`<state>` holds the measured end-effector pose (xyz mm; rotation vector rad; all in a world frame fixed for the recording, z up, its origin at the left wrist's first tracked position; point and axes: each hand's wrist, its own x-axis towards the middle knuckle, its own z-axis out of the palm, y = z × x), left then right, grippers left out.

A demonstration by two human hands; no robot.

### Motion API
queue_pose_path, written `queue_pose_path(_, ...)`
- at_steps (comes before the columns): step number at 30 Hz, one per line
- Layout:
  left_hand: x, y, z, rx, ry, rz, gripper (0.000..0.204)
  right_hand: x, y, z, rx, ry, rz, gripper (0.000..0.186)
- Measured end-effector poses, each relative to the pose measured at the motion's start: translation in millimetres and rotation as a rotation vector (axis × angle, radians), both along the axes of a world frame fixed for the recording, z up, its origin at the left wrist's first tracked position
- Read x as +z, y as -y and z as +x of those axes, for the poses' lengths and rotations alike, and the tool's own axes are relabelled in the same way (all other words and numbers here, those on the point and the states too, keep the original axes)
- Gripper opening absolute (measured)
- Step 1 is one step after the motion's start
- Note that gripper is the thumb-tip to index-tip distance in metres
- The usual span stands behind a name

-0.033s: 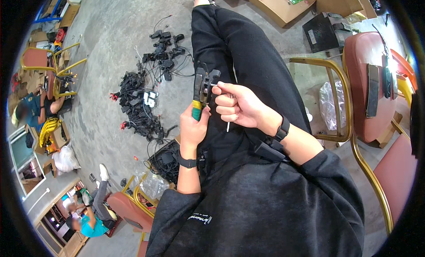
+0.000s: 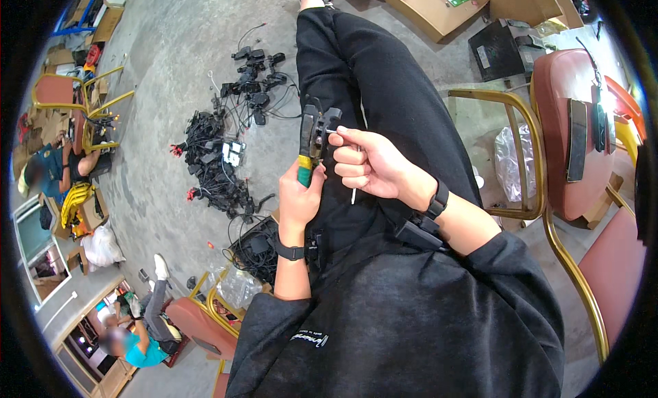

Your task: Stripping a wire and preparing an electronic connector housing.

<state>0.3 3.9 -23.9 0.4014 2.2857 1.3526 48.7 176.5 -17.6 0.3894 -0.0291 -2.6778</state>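
Observation:
My left hand [image 2: 301,199] is closed round the green and yellow handle of a hand tool [image 2: 304,168], whose dark head [image 2: 317,131] points up over my legs. My right hand [image 2: 370,166] is closed on a thin white cable [image 2: 353,196] that hangs below the fingers, with its thumb and forefinger at the right side of the tool's head, where a short pale tip shows. Whether that tip is inside the jaws I cannot tell. Beyond my hands, on the floor to the left, lies a heap of black devices and cables [image 2: 212,165].
Pink chairs with gold frames [image 2: 562,138] stand at right and lower left [image 2: 199,322]. An open cardboard box [image 2: 432,7] and a black case [image 2: 493,52] lie at the upper right. A box of black cables [image 2: 257,251] is beside me. Co-workers [image 2: 140,346] [image 2: 44,172] sit at the left.

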Motion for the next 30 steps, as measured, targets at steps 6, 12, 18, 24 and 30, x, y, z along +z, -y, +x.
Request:
queue_pose_path(6,-5.1,1.1,0.8,-0.009,-0.04,-0.026,0.01,1.4,0.2,0.6,-0.028,0.095,-0.173,0.025)
queue_pose_path(12,-15.6,3.9,1.7,0.059,0.13,0.167,0.012,-4.4,9.3,-2.1,-0.219,-0.355,1.428,0.023)
queue_pose_path(18,-15.2,3.2,-1.0,0.067,0.178,0.122,0.015,-1.7,5.0,-2.1,-0.26,-0.44,1.915,0.021)
queue_pose_path(24,-19.2,3.6,1.2,0.048,0.098,0.061,0.014,-4.7,-2.0,-4.3,-0.021,-0.111,0.663,0.025)
queue_pose_path(30,-20.5,2.8,0.2,0.002,-0.006,0.011,0.011,-7.4,-6.3,-4.3,0.022,-0.03,0.346,0.026)
